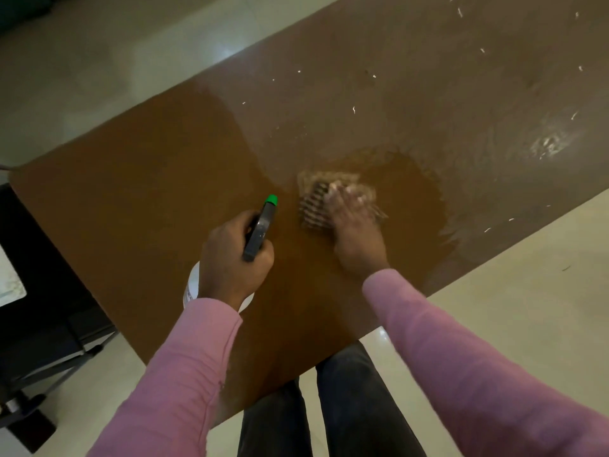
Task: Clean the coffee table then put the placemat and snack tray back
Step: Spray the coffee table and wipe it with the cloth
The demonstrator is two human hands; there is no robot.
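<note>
Your right hand (354,225) presses a blurred cloth (326,196) flat on the brown table (148,179), fingers spread; your left hand (230,258), just beside the cloth, grips the spray bottle (260,225). Work outward toward the white specks (354,109) beyond the cloth. Placemat and tray: unseen.

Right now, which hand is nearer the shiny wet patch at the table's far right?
Right. The right hand, pressing a cloth on the table, sits between the left hand and the wet patch. The left hand, holding the spray bottle, is farther off.
</note>
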